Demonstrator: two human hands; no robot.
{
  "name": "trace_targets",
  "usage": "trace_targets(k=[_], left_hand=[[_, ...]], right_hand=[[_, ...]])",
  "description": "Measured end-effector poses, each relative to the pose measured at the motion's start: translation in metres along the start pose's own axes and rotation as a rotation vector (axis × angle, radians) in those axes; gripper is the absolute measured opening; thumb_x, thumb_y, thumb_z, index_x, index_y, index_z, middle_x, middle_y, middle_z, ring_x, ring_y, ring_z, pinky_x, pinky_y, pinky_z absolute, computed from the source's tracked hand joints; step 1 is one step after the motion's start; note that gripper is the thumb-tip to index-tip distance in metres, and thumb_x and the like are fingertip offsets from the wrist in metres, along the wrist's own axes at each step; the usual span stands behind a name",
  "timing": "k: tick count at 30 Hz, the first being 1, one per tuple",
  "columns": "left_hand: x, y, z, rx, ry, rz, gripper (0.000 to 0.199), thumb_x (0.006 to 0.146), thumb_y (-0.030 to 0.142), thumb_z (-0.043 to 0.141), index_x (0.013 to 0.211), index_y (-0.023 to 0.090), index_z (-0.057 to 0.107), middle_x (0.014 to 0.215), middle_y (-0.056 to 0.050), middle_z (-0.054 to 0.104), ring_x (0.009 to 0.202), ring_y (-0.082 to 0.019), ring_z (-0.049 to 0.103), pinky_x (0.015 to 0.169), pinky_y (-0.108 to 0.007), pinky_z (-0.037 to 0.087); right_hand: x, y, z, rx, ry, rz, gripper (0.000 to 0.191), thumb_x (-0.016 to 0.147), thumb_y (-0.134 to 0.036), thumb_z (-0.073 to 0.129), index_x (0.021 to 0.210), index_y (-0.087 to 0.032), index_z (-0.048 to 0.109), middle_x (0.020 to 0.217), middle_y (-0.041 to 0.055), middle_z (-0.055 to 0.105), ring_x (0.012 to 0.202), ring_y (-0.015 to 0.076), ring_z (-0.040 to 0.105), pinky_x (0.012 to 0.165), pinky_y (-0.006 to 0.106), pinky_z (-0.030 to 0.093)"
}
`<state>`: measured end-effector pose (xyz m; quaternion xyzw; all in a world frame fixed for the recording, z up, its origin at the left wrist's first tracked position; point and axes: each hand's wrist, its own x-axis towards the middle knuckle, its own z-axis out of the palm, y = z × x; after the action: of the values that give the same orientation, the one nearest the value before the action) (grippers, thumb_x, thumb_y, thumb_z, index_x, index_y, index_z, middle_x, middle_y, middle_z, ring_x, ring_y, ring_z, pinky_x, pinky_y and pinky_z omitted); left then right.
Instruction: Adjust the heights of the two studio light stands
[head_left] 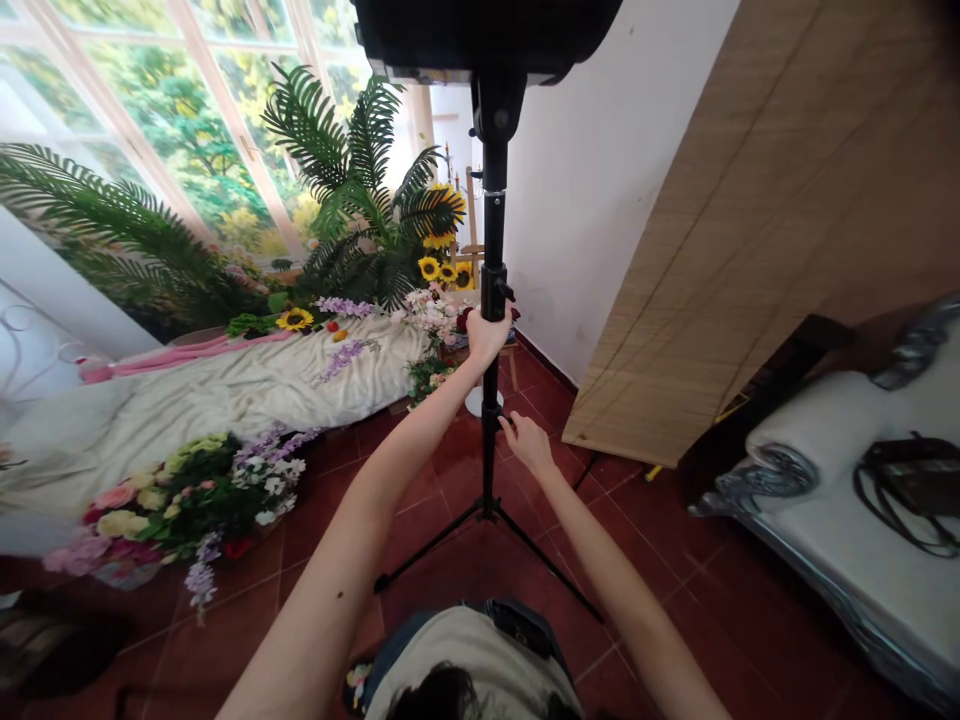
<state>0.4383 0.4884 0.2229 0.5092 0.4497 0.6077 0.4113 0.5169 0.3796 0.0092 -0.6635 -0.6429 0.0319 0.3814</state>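
A black tripod stand (488,465) rises upright in the middle of the view, its legs spread on the floor. At its top sits a large black device (487,35), partly cut off by the frame edge. My left hand (489,338) is wrapped round the pole just below the upper collar and its knob. Lower down, my right hand (527,440) pinches at the knob of the lower collar, on the pole's right side; the fingers cover most of that knob.
A cream-draped bench (225,385) with flowers lies at the left, before palm leaves (322,150) and a window. A bamboo blind (675,260) hangs at the right. Beyond it is a white sofa (847,560) with a dark bag (911,480). Red tiles cover the floor.
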Motion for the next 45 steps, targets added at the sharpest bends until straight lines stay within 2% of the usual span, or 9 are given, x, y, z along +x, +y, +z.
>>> trace_targets(k=[7, 10, 13, 16, 19, 25, 34, 39, 45], left_hand=[[-0.002, 0.001, -0.001, 0.12, -0.032, 0.149, 0.017, 0.062, 0.023, 0.068, 0.058, 0.014, 0.055, 0.051, 0.0, 0.053, 0.057, -0.014, 0.056, 0.055, -0.021, 0.041], [-0.001, 0.0, -0.002, 0.106, -0.059, 0.157, 0.017, 0.062, 0.025, 0.067, 0.056, 0.014, 0.055, 0.048, 0.001, 0.052, 0.053, -0.012, 0.053, 0.053, -0.02, 0.039], [0.001, -0.002, -0.005, 0.084, -0.136, 0.145, 0.017, 0.063, 0.025, 0.066, 0.055, 0.014, 0.056, 0.044, 0.002, 0.05, 0.049, -0.01, 0.051, 0.052, -0.019, 0.039], [0.002, -0.008, -0.009, 0.078, -0.219, 0.157, 0.024, 0.066, 0.03, 0.065, 0.052, 0.014, 0.054, 0.04, 0.003, 0.047, 0.042, -0.009, 0.047, 0.047, -0.019, 0.037], [0.0, -0.014, -0.011, 0.044, -0.247, 0.175, 0.03, 0.068, 0.036, 0.065, 0.051, 0.015, 0.052, 0.042, 0.002, 0.048, 0.041, -0.009, 0.048, 0.045, -0.02, 0.036], [-0.007, -0.023, -0.011, -0.078, -0.227, 0.185, 0.033, 0.068, 0.044, 0.068, 0.062, 0.015, 0.054, 0.047, 0.004, 0.049, 0.042, -0.008, 0.047, 0.045, -0.02, 0.036], [-0.007, -0.035, -0.009, 0.014, -0.135, 0.283, 0.037, 0.073, 0.051, 0.062, 0.067, 0.016, 0.056, 0.051, 0.001, 0.052, 0.049, -0.011, 0.049, 0.053, -0.022, 0.038], [-0.023, -0.046, -0.012, 0.061, -0.053, 0.33, 0.038, 0.075, 0.053, 0.06, 0.075, 0.016, 0.058, 0.062, 0.0, 0.055, 0.06, -0.012, 0.051, 0.06, -0.023, 0.039], [-0.035, -0.054, -0.015, 0.088, -0.062, 0.339, 0.039, 0.077, 0.054, 0.057, 0.084, 0.016, 0.059, 0.072, -0.002, 0.058, 0.071, -0.014, 0.054, 0.068, -0.024, 0.041]], right_hand=[[0.004, 0.003, 0.004, 0.122, -0.021, 0.025, 0.044, 0.093, -0.051, 0.033, 0.077, -0.021, 0.061, 0.066, 0.0059, 0.062, 0.057, 0.0178, 0.055, 0.057, 0.025, 0.03], [0.005, 0.003, 0.008, 0.198, -0.005, 0.062, 0.053, 0.093, -0.055, 0.029, 0.067, -0.02, 0.06, 0.058, 0.0039, 0.06, 0.052, 0.0159, 0.053, 0.055, 0.024, 0.031], [0.007, 0.003, 0.01, 0.343, -0.045, 0.139, 0.062, 0.091, -0.06, 0.024, 0.057, -0.019, 0.056, 0.045, 0.0012, 0.053, 0.043, 0.0137, 0.049, 0.053, 0.023, 0.034], [0.008, 0.002, 0.01, 0.438, -0.093, 0.184, 0.064, 0.089, -0.064, 0.024, 0.054, -0.019, 0.054, 0.039, -0.0002, 0.049, 0.039, 0.013, 0.047, 0.05, 0.022, 0.036], [0.008, 0.0, 0.009, 0.434, -0.087, 0.165, 0.063, 0.088, -0.064, 0.025, 0.052, -0.02, 0.052, 0.038, -0.0006, 0.048, 0.039, 0.013, 0.048, 0.051, 0.022, 0.036], [0.005, -0.002, 0.012, 0.388, -0.022, 0.15, 0.059, 0.091, -0.059, 0.026, 0.054, -0.02, 0.052, 0.041, -0.0008, 0.049, 0.042, 0.0126, 0.047, 0.051, 0.022, 0.033], [0.004, -0.003, 0.014, 0.434, -0.025, 0.199, 0.057, 0.09, -0.059, 0.028, 0.058, -0.02, 0.055, 0.042, -0.0011, 0.049, 0.04, 0.0129, 0.047, 0.05, 0.022, 0.034], [0.004, -0.004, 0.013, 0.472, -0.032, 0.201, 0.056, 0.089, -0.058, 0.03, 0.057, -0.02, 0.053, 0.042, -0.0012, 0.049, 0.04, 0.013, 0.048, 0.051, 0.022, 0.036], [0.004, -0.006, 0.011, 0.492, -0.022, 0.208, 0.055, 0.089, -0.058, 0.029, 0.057, -0.02, 0.053, 0.045, -0.0003, 0.052, 0.043, 0.0132, 0.049, 0.052, 0.023, 0.037]])
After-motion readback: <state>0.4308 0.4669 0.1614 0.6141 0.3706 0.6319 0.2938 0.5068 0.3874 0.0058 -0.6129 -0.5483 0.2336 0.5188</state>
